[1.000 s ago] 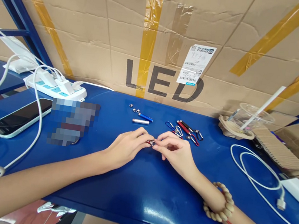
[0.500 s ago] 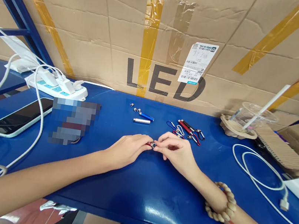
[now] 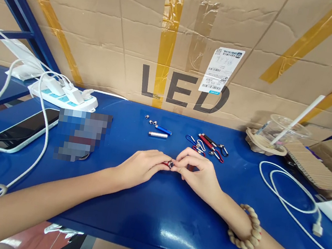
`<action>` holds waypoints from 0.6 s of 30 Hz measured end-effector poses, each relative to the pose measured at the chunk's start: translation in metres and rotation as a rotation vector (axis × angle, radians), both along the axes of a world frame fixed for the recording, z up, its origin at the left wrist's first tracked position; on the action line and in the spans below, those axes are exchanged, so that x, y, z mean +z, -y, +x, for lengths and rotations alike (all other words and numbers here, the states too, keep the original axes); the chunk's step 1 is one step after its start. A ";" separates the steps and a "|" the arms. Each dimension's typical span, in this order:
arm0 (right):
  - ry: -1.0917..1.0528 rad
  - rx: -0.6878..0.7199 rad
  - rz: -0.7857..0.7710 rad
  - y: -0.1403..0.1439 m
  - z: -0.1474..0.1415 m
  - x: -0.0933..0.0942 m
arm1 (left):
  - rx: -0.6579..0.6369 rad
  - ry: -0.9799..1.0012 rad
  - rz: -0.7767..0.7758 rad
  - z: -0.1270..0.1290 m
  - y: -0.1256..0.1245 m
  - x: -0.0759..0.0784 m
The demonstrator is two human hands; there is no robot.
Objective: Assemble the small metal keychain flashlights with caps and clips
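My left hand point(image 3: 142, 167) is closed around a red mini flashlight point(image 3: 166, 163), most of its tube hidden by the fingers. A small silver end cap point(image 3: 171, 165) shows at the tube's right end. My right hand point(image 3: 198, 171) pinches at this cap with thumb and forefinger. Beyond my hands lie a blue tube point(image 3: 163, 130), a silver tube point(image 3: 157, 135) and several small metal caps point(image 3: 151, 122). Farther right is a pile of red and black mini flashlights point(image 3: 208, 141) with coloured carabiner clips point(image 3: 200, 145).
A large cardboard box point(image 3: 130, 31) stands along the back of the blue table point(image 3: 139, 216). To the left are a power strip point(image 3: 84, 104), white cables, a phone point(image 3: 24, 130) and a blurred-out item. At right, a plastic cup point(image 3: 290, 128), a notebook point(image 3: 318, 168) and a coiled cable point(image 3: 285, 202).
My fingers have shifted slightly around the flashlight's end, and a little more of the red tube and cap shows. The view has moved a touch; the other things lie as before.
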State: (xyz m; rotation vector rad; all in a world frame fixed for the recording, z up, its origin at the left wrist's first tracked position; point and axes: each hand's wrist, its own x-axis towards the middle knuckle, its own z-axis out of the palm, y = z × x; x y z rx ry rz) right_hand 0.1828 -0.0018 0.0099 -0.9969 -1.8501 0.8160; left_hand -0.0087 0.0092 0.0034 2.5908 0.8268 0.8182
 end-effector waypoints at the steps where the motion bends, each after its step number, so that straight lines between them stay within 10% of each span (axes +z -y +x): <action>1: -0.008 -0.009 0.023 0.001 -0.001 0.000 | 0.003 0.020 0.016 0.000 0.001 0.000; 18: -0.050 -0.098 -0.315 0.006 -0.010 -0.002 | 0.091 -0.040 0.169 0.002 0.001 -0.002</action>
